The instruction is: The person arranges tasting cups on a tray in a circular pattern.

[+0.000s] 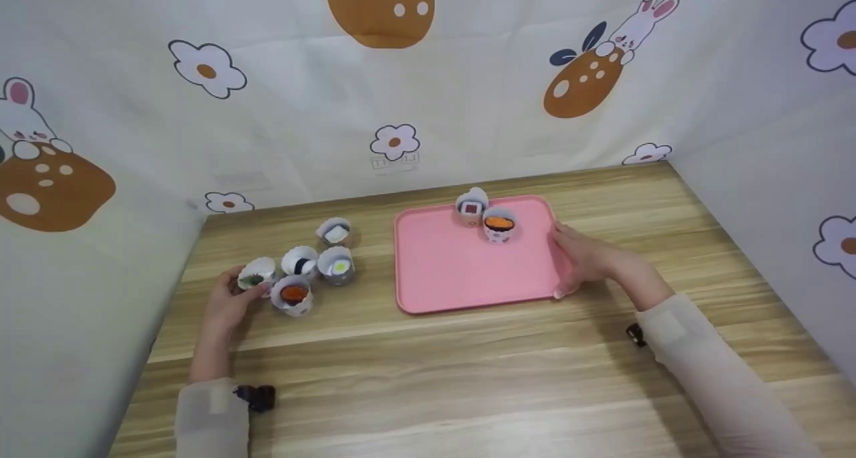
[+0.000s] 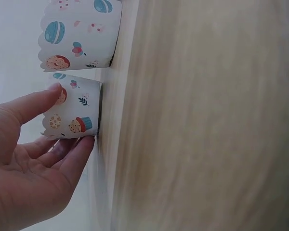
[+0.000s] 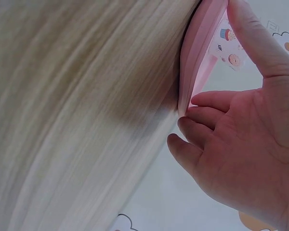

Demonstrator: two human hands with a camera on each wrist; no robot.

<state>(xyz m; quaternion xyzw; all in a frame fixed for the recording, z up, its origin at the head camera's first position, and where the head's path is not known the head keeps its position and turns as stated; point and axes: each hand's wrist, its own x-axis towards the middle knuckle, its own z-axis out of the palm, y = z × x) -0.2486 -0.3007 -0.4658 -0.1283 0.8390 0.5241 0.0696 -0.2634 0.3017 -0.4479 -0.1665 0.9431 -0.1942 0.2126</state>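
In the head view, my left hand (image 1: 226,303) holds a white scalloped paper cup (image 1: 258,268) with a dark green-topped piece inside. The left wrist view shows the thumb against one side of this printed cup (image 2: 72,108) and fingertips on the other, low by its base. My right hand (image 1: 583,259) rests at the right edge of a pink tray (image 1: 441,271), thumb and fingers spread along the rim. On the tray's far part stand a cup with a red-centred sushi roll (image 1: 471,208) and a cup with an orange-topped piece (image 1: 499,224).
Close beside the held cup is one with a red-orange piece (image 1: 293,295). Further cups hold a black-banded white piece (image 1: 302,263), a yellow-green-centred roll (image 1: 338,266) and a white piece (image 1: 335,232). A patterned curtain (image 1: 301,110) borders the wooden table (image 1: 428,378).
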